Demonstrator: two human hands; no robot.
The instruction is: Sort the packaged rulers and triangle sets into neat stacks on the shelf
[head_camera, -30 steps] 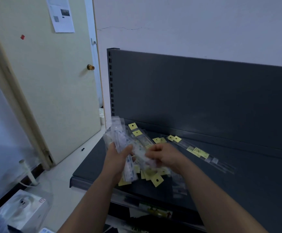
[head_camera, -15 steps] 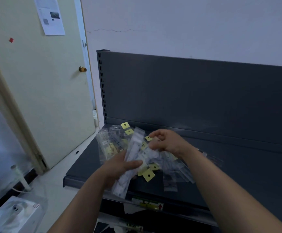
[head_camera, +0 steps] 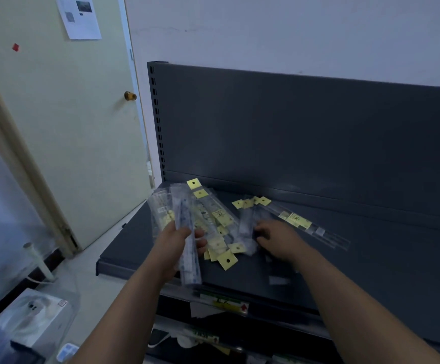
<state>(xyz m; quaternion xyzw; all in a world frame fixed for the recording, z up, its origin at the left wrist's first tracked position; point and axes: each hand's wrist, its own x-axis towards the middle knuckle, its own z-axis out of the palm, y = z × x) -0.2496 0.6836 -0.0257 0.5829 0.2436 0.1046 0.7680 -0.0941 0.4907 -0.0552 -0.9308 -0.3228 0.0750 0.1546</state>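
The person stands at a dark grey shelf (head_camera: pixel 371 264) set against a white wall, both arms stretched over its left end. The left hand (head_camera: pixel 177 243) grips a bundle (head_camera: pixel 184 211) of clear packets, thumb across the front. The packets fan upward past the fingers, and one long, narrow packet hangs down beyond the wrist to the shelf's front edge.

Just right of that hand a loose pile (head_camera: pixel 226 248) of packets with yellow header cards lies on the shelf, overlapping at all angles. One punched yellow card sticks out at the near side.

The right hand (head_camera: pixel 279 237) is palm down on the shelf at the right side of the pile, its fingertips on a clear packet (head_camera: pixel 247 224). The picture is blurred there, so I cannot tell whether the fingers pinch the packet or only rest on it.

Beyond that hand a long ruler packet (head_camera: pixel 296 219) lies flat and apart from the pile, slanting from its yellow tag near the back panel (head_camera: pixel 292 127) toward the right. A few more yellow tags sit by its upper end.

A label strip (head_camera: pixel 224 302) runs along the shelf's front edge, with a lower shelf beneath it. To the left is a cream door (head_camera: pixel 69 132) with a brass knob (head_camera: pixel 130 96) and a printed sheet (head_camera: pixel 78 17) stuck near its top. On the floor at lower left sits a white box (head_camera: pixel 29 319) wrapped in clear plastic.
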